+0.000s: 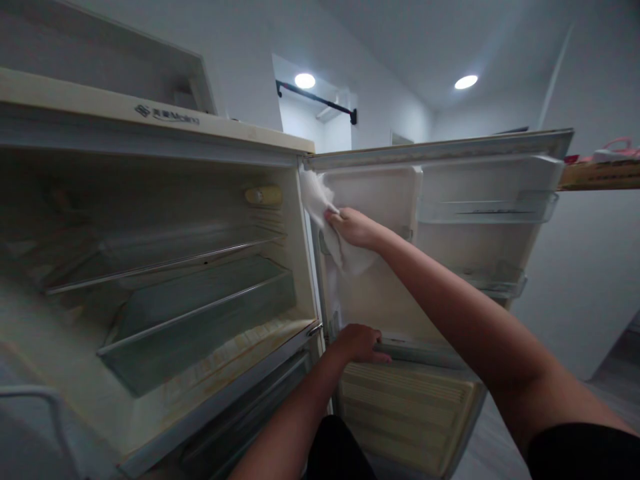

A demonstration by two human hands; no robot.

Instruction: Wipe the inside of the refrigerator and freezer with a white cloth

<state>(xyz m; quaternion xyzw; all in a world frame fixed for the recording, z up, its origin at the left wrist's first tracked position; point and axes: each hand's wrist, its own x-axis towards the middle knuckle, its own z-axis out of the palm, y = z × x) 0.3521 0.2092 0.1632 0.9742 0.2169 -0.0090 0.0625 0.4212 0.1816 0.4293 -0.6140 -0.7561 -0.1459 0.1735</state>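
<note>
My right hand is closed on a white cloth, which spreads over the inner side of the open fridge door near its upper hinge corner. Part of the cloth hangs below the hand, blurred. Lower down, my left hand rests by the bottom edge of that door, fingers apart and pointing right. Its palm side is hidden. To the left stands the open fridge, with a glass shelf and a clear drawer inside.
Clear door racks line the right part of the door. Beneath it, a lower yellowed door also stands open. A cardboard box sits on a white surface at right. A yellowed knob housing juts from the fridge's inner wall.
</note>
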